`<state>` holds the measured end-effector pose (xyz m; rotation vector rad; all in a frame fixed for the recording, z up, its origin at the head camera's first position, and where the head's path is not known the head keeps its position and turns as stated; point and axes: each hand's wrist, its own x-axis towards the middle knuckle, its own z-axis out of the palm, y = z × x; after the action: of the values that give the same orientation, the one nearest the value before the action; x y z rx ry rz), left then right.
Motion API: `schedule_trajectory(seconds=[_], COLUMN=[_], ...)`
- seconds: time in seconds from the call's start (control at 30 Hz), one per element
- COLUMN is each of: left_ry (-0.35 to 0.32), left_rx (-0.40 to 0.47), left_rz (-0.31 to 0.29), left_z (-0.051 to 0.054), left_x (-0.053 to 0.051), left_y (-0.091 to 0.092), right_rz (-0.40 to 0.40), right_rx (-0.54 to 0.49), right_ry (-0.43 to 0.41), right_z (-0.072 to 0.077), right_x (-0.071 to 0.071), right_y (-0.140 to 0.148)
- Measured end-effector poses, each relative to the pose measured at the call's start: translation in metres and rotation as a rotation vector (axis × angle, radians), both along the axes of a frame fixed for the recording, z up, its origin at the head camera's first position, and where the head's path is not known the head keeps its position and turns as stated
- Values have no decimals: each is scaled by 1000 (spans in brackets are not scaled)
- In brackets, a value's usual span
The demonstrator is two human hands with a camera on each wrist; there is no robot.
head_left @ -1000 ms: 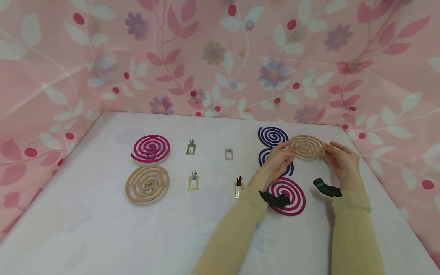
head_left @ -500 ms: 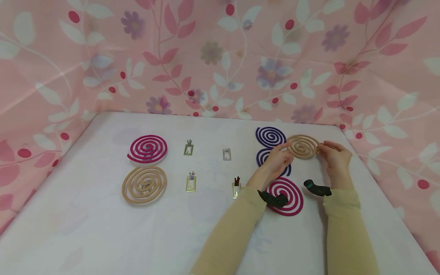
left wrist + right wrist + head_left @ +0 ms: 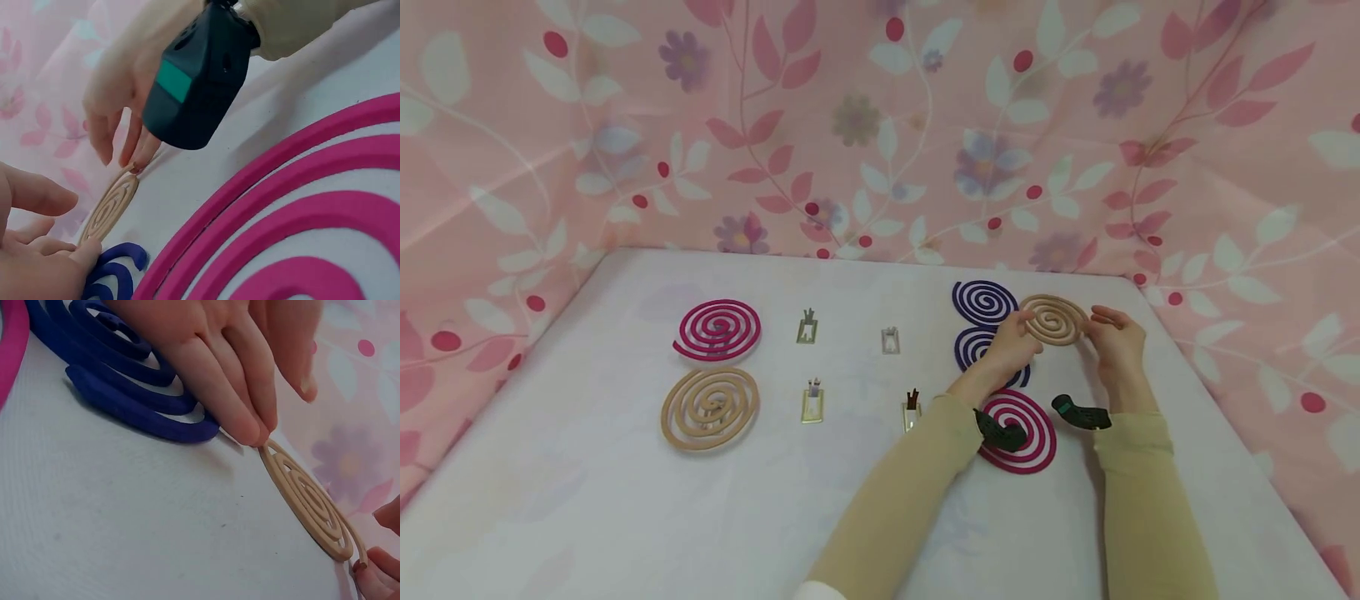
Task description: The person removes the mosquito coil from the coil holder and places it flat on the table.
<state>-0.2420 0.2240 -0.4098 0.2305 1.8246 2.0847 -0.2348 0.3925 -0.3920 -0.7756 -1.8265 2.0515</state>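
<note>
Pose, from the head view, twelve o'clock pointing away from me. The tan, flat, round spiral coil of matte, rigid-looking material (image 3: 1054, 320) lies between my hands, toward one o'clock on the white cloth-covered table (image 3: 700, 517).

Fingers: my left hand (image 3: 1009, 350) grasps the coil's rim by the fingertips at about nine o'clock; my right hand (image 3: 1120, 350) pinches it at about three, near the coil's free outer end as the right wrist view shows it. Neither hand is nearer; both touch.

Axis: the coil is round, so I take the line between my two grips as the working axis, roughly nine to three. Whether the underside fully meets the cloth, I cannot tell.

Neighbours: upper navy-blue matte spiral coil (image 3: 985, 302) just beside it, toward nine to ten; lower navy-blue matte spiral coil (image 3: 974, 346) toward eight, partly under my left hand; magenta matte spiral coil (image 3: 1037, 433) toward six to seven, well apart.

Judgement: the narrow space at nine o'clock governs. My left fingertips occupy it, so a careless withdrawal could nudge either coil; the right side has room.
</note>
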Motion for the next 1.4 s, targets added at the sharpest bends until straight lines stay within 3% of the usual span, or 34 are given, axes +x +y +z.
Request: schedule_trajectory(seconds=[0.13, 0.33, 0.57, 0.87, 1.0, 1.17, 1.3, 1.4], left_ry=[60, 62, 62, 33, 63, 199, 348, 410], left_rx=[-120, -132, -88, -154, -177, -239, -289, -312], left_rz=[13, 19, 11, 34, 35, 45, 18, 8], left_z=[2, 2, 0, 0, 3, 17, 40, 57], left_x=[2, 0, -1, -1, 0, 8, 18, 25], left_y=[1, 3, 3, 6, 6, -8, -33, -58], right_rz=[60, 181, 211, 233, 231, 214, 203, 201], right_rx=[152, 294, 335, 334, 343, 376, 375, 315], right_ry=[-65, -107, -104, -106, -99, -69, 33, 95], right_z=[-4, -7, -8, -12, -11, 7, 37, 56], right_x=[-1, -3, -4, -5, -4, 1, 8, 12], right_y=[-4, -6, -6, -7, -5, -9, -21, -33])
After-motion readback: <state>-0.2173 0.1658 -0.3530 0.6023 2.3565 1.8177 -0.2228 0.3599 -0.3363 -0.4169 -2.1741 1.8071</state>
